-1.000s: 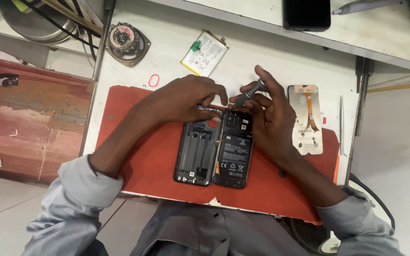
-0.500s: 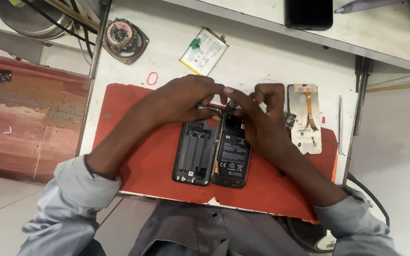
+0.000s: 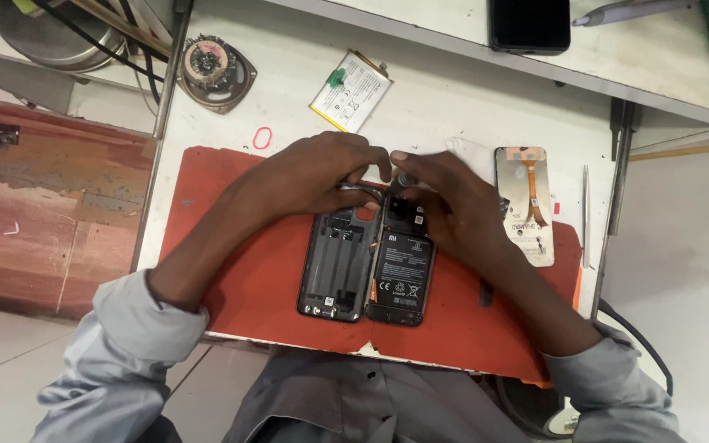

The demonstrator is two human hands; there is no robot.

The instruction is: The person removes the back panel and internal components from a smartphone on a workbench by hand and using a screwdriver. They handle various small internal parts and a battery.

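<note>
Red rubber work mat (image 3: pixel 231 271) covered the near edge of the white bench, and on it lay an opened smartphone (image 3: pixel 404 271) beside its detached back cover (image 3: pixel 336 262). Both hands met at their top ends: the left hand (image 3: pixel 313 176) curled over the cover's upper edge, the right hand (image 3: pixel 453 201) pressed fingertips on the phone's camera area. Farther off lay a loose battery (image 3: pixel 353 90).

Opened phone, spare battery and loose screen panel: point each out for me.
Opened phone (image 3: pixel 402 275), head view: on its black battery.
Spare battery (image 3: pixel 353 90), head view: middle of its white face.
Loose screen panel (image 3: pixel 525 205), head view: centre of its back, below the orange flex strip.
</note>
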